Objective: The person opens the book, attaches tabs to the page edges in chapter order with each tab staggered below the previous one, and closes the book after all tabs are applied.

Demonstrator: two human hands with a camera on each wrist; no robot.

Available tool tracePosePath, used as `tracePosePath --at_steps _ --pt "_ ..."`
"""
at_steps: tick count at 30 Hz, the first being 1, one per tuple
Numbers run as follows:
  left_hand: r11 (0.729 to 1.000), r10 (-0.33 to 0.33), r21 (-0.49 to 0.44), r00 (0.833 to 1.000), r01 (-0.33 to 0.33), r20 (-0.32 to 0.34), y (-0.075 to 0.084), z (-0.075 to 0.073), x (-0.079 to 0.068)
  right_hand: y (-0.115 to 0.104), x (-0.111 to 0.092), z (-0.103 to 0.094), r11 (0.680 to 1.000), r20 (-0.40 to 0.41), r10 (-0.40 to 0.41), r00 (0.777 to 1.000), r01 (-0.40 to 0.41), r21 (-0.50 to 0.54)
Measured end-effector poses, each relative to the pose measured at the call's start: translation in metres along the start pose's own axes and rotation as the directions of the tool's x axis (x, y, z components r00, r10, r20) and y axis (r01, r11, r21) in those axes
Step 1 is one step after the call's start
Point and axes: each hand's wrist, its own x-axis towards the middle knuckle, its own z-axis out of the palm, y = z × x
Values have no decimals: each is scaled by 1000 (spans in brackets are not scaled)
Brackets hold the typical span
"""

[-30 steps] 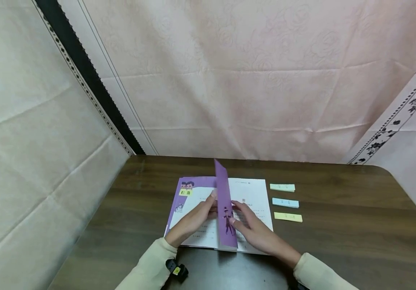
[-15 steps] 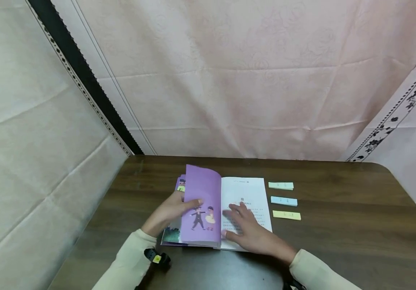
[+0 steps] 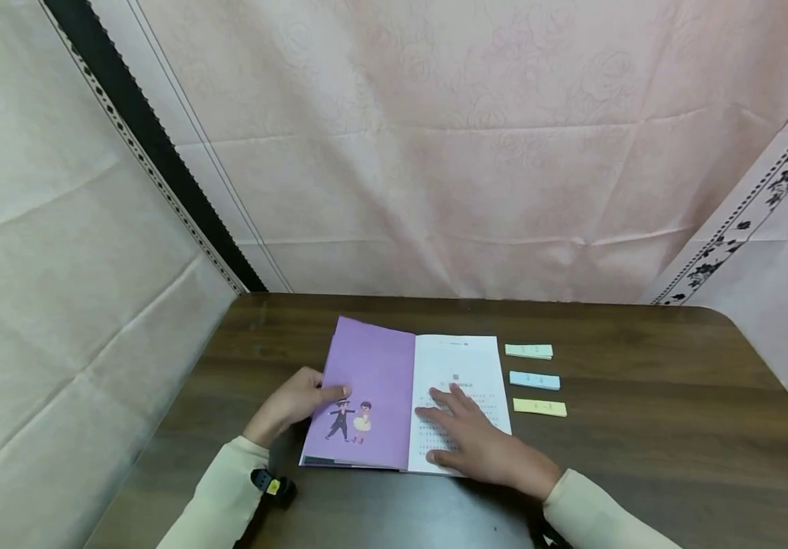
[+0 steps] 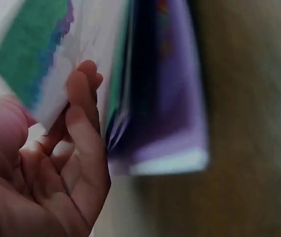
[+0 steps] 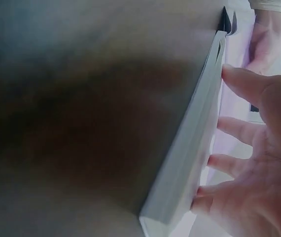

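Observation:
An open book [image 3: 375,358] lies on the table, with a purple page on its left side and a white printed page [image 3: 472,362] on its right. Two small cartoon figures decorate the purple page. My left hand [image 3: 293,402] pinches the left edge of the purple page between thumb and fingers. In the left wrist view, that hand [image 4: 56,163] has a page corner with green and blue print between thumb and fingertips. My right hand [image 3: 479,442] rests on the white page with spread fingers. From the right wrist view, its fingertips [image 5: 231,76] touch the page above the thick page block [image 5: 182,148].
Right of the book lie three paper strips in a column: pale green [image 3: 528,351], blue [image 3: 534,380] and yellow [image 3: 539,407]. The brown wooden table [image 3: 641,427] ends at a pale cloth backdrop [image 3: 449,191]. Dark wrist devices [image 3: 273,488] sit at both sleeves.
My left hand has moved left and down, carrying the purple page from upright to nearly flat on the left side. The right hand has let go of the pages and spread over the white page.

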Motion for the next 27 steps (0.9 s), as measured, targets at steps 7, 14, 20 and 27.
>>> tracePosePath --at_steps 7,14,20,27 --pt "920 -29 381 988 87 -154 4 16 0 -6 1 -3 995 41 41 998 -36 -97" --pt "659 102 728 936 190 -336 26 30 -7 -10 4 -7 992 62 46 997 -38 -123" --pt "634 318 773 910 5 -266 48 53 -20 -11 4 -7 990 63 32 998 -23 -141" --pt "689 397 623 912 -371 104 66 84 -20 -11 0 -5 986 59 28 998 -18 -166"
